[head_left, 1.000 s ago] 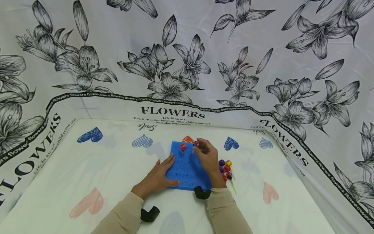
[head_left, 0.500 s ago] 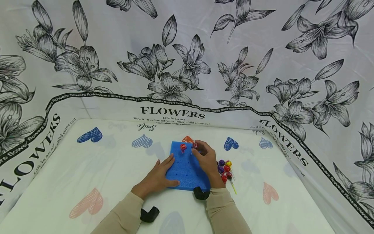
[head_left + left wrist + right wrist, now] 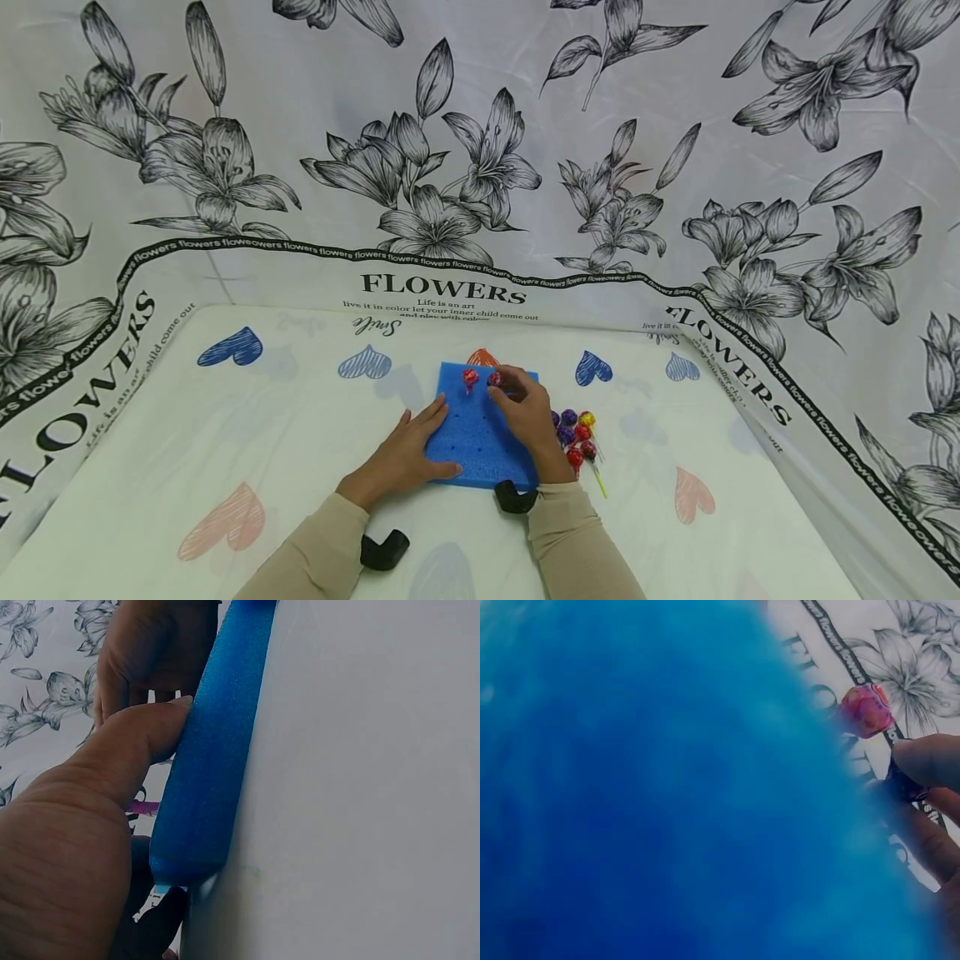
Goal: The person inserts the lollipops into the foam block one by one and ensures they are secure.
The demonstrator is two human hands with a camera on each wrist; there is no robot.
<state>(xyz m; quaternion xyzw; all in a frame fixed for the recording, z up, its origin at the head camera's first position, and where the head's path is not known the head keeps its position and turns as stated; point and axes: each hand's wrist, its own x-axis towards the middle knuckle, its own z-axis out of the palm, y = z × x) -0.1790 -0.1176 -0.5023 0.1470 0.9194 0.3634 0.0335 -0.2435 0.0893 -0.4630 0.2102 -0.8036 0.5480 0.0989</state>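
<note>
My right hand (image 3: 524,417) pinches a dark-wrapped lollipop (image 3: 494,379) by its head, over the far part of a blue foam block (image 3: 465,471) dotted with small holes. Beside it, a red-wrapped lollipop (image 3: 470,377) stands upright in the block. In the right wrist view, thumb and finger meet around the dark lollipop (image 3: 906,784), close to the red one (image 3: 868,711). My left hand (image 3: 408,450) rests on the block's left side with its fingers extended, its thumb lying over the near left corner. The left wrist view shows this thumb (image 3: 142,731) along the block's edge (image 3: 202,772).
Several loose lollipops (image 3: 576,433) in purple, red and yellow wrappers lie right of the block, partly behind the right hand. A white cloth (image 3: 300,433) printed with hearts covers the table. Behind it hangs a flower-printed curtain (image 3: 480,167).
My right hand has moved slightly left and toward me, bringing the dark lollipop lower and nearer the red one. My left hand and the block have stayed in place.
</note>
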